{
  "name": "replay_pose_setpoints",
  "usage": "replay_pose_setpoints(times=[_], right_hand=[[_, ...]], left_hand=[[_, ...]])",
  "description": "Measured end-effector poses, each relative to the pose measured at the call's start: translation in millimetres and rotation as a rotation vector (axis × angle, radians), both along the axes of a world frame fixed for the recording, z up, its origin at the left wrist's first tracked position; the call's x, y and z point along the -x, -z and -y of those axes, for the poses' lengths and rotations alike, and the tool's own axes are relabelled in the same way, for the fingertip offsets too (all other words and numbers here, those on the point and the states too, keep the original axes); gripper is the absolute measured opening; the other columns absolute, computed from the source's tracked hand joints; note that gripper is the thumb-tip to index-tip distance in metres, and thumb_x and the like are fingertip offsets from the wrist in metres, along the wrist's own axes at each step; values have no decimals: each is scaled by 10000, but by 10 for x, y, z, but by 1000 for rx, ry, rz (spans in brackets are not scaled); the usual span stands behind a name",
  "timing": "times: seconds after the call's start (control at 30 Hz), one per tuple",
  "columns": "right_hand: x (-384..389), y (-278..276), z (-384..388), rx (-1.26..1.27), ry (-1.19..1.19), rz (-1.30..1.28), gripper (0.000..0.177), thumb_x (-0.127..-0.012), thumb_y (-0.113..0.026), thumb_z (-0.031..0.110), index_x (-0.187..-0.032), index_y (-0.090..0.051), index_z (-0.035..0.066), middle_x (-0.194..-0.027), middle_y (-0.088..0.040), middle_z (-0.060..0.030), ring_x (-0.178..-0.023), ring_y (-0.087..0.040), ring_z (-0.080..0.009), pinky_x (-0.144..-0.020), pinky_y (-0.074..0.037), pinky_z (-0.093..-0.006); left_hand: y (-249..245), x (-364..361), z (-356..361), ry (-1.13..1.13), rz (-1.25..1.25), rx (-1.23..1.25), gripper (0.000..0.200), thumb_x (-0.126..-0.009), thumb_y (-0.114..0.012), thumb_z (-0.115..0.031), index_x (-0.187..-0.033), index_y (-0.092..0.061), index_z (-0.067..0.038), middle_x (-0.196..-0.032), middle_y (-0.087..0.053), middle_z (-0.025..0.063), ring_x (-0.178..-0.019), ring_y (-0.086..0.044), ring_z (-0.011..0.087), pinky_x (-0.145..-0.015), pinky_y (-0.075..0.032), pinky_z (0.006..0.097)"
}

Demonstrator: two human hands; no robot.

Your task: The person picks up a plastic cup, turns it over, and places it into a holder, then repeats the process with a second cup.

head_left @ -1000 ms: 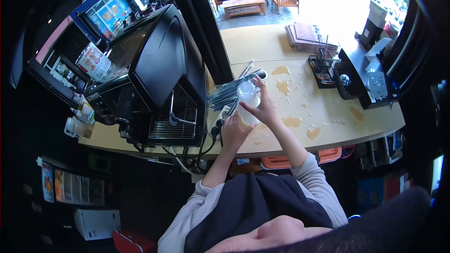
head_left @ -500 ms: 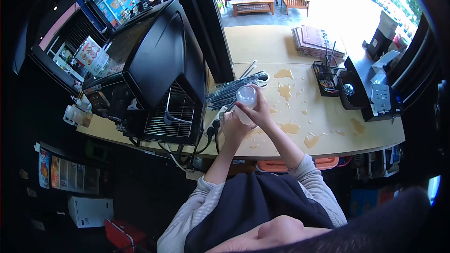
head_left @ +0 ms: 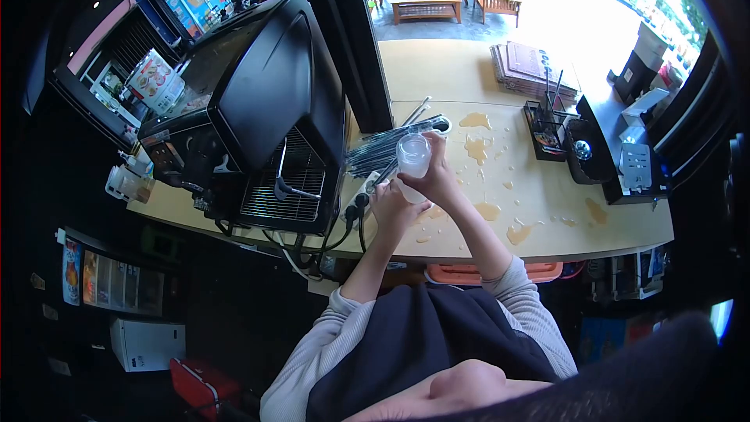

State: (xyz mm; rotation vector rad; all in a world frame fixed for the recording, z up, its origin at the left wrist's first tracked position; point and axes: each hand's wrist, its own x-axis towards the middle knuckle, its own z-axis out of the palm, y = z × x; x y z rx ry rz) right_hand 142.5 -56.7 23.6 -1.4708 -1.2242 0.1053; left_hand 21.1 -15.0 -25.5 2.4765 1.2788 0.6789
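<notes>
Cup (head_left: pixel 412 156) | barely moved | right hand (head_left: pixel 437 180) fingers grasp it | left hand (head_left: pixel 388 209) at base, grip unclear

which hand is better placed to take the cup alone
Right, probably: the right hand wraps around the plastic cup near its rim, while the left hand only touches its lower end.

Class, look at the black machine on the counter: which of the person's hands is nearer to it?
Left. The left hand is beside the black machine, near its front corner and at the base of the clear cup. The right hand grips that cup farther away.
</notes>
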Motion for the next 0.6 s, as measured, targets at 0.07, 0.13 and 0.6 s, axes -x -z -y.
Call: replay_pose_setpoints(times=[0.07, 0.13, 0.6], right_hand=[[-11, -6, 34, 32, -9, 17, 926, -706, -876, 325, -1379, -290, 78, -1274, -543, -248, -1223, -535, -403, -991, -460, -447], [-18, -59, 62, 82, -10, 26, 894, -707, -875, 302, -1370, -319, 77, -1278, -550, -243, -1222, -537, -411, -990, -464, -450], [-35, -652, 349, -362, 6, -170, 913, -746, -838, 94, -1470, -284, 34, -1280, -528, -150, -1205, -533, -258, -1042, -429, -379]], left_hand=[[-51, -3, 14, 10, -17, 42, 785, -550, -887, -505, -1136, -615, -58, -1097, -655, 100, -1105, -559, 272, -972, -407, 435], [-32, -12, 9, -1, -21, 45, 807, -545, -892, -496, -1157, -610, -54, -1105, -661, 111, -1123, -563, 275, -975, -415, 434], [-130, 24, 21, 1, -87, 100, 879, -610, -825, -612, -1213, -589, -17, -1099, -682, 165, -1098, -600, 329, -966, -461, 441]])
